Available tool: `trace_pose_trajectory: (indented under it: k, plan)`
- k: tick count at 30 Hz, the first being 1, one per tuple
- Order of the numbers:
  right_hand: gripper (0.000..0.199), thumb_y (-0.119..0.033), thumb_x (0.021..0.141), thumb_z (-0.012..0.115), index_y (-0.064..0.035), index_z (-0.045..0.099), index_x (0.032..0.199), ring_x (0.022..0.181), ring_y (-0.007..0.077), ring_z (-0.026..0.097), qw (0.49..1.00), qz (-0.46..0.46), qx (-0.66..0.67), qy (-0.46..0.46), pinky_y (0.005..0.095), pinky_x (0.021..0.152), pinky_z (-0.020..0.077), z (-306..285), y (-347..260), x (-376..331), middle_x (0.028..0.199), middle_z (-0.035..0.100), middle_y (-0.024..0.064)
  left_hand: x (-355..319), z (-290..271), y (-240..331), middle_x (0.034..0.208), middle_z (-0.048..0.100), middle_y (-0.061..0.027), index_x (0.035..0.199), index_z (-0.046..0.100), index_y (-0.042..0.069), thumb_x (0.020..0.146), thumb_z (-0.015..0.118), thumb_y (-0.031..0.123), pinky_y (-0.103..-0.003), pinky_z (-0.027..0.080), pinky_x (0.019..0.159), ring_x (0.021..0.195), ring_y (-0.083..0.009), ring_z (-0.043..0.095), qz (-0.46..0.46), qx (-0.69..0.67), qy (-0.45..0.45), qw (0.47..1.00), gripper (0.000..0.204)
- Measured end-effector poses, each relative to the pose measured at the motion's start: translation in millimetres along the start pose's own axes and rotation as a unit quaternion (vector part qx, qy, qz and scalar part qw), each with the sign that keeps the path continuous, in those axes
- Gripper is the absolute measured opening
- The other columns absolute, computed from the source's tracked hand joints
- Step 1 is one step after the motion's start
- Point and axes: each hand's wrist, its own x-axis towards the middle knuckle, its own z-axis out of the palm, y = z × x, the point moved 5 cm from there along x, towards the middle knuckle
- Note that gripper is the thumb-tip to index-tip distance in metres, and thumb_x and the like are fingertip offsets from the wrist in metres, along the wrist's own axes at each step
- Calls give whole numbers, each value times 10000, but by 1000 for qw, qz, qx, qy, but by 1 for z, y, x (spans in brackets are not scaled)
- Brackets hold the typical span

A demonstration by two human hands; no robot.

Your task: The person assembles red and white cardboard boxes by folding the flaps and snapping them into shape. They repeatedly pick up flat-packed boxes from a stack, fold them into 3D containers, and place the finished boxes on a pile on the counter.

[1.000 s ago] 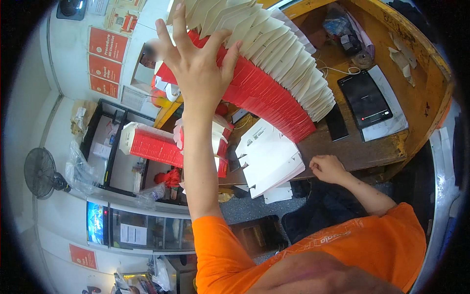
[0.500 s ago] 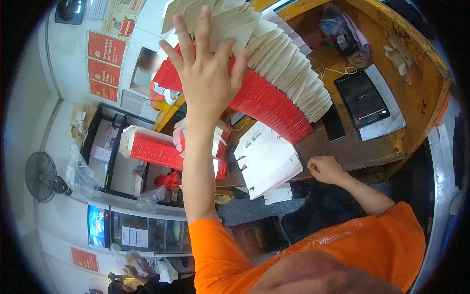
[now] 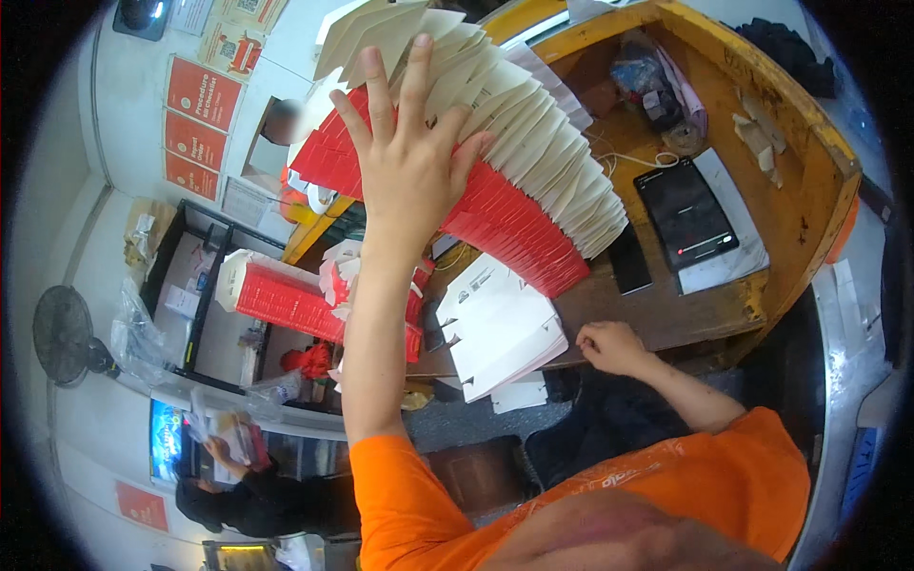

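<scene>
My left hand point(image 3: 414, 157) lies spread over a long leaning row of flat, folded cardboard boxes point(image 3: 519, 228), red along one side and off-white along the other. Its fingers are apart and hold nothing. At the desk's near edge rests my right hand point(image 3: 612, 346), fingers curled in, with nothing visible in them. Just left of it is a pile of flat white cardboard sheets point(image 3: 500, 324), partly jutting over the edge. A second, smaller row of red boxes point(image 3: 290, 300) stands beyond my left forearm, which hides part of it.
On the wooden desk point(image 3: 709, 319) are a black tablet point(image 3: 685, 211) on papers and a dark phone point(image 3: 628, 262). A yellow wooden rim point(image 3: 809, 124) borders it. Shelf bins point(image 3: 205, 285), a fan point(image 3: 67, 333) and a person in black point(image 3: 257, 500) are to the left.
The view has shifted slightly, moving the desk left in the picture. My hands keep nearly the same poses. The person in black at the lower left shows more, with an arm raised.
</scene>
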Motion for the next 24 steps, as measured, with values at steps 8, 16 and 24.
trace_pose_trajectory:
  k: [8, 16, 24]
  plan:
    - [141, -163, 887, 672, -62, 710, 977, 848, 322, 727, 1000, -19, 9, 22, 432, 754, 575, -2, -1, -1, 898, 736, 129, 2, -2, -3, 1693, 271, -87, 945, 739, 188, 861, 787, 386, -764, 136, 1171, 1561, -488, 124, -11, -28, 5, 1000, 221]
    - [142, -157, 892, 673, -51, 704, 982, 825, 315, 722, 999, -30, 16, 13, 429, 742, 568, -4, 2, -3, 885, 723, 132, 7, -5, -4, 1697, 263, -74, 942, 750, 184, 881, 773, 361, -756, 116, 1186, 1560, -478, 135, -24, -38, -3, 999, 189]
    - [139, -152, 891, 676, -47, 701, 978, 796, 316, 719, 999, -43, 28, 7, 426, 725, 566, -4, 3, -4, 876, 723, 134, 7, -7, 0, 1698, 267, -67, 935, 758, 179, 855, 785, 393, -733, 100, 1205, 1566, -462, 129, -32, -52, -7, 998, 230]
